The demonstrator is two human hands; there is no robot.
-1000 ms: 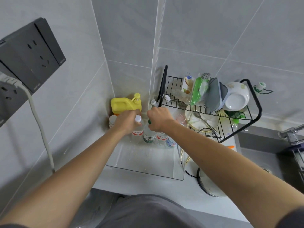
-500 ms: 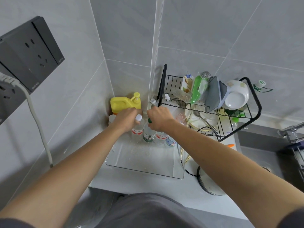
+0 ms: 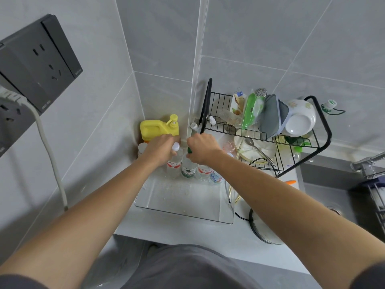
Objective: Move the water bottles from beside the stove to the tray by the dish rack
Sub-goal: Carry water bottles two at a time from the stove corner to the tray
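Here, mid-frame, the left hand (image 3: 160, 148) grips the neck of the white-capped bottle (image 3: 174, 161), and the right hand (image 3: 201, 148) holds the green-capped bottle (image 3: 188, 166) the same way. Both stand at the far end of the clear tray (image 3: 183, 214) left of the dish rack (image 3: 268, 130). Best let go only once each base sits flat. The right arm hides two more bottles' caps.
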